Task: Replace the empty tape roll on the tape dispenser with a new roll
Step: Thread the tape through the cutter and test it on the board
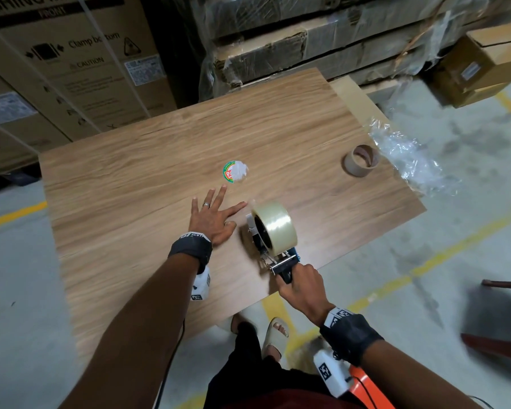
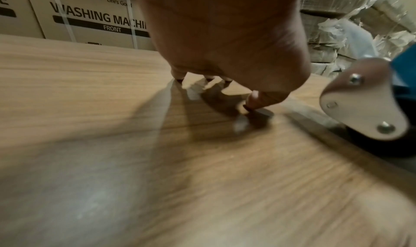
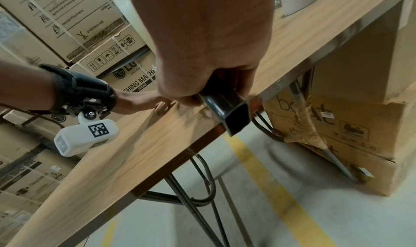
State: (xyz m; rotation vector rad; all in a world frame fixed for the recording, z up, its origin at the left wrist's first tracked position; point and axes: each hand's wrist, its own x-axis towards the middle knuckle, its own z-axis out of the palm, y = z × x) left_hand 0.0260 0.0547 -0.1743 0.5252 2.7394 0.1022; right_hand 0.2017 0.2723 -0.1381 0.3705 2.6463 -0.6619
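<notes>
A full roll of clear tape sits mounted on the tape dispenser, which rests on the wooden table near its front right edge. My right hand grips the dispenser's black handle at the table edge. My left hand lies flat on the table just left of the roll, fingers spread, the index finger reaching toward the roll. The empty brown cardboard core stands at the table's right side. In the left wrist view the dispenser's metal side plate shows at the right.
A round green-and-white label lies mid-table. Crumpled clear plastic wrap hangs off the right edge. Large cardboard boxes stand behind the table, and wrapped stacks at the back right. The floor has yellow lines.
</notes>
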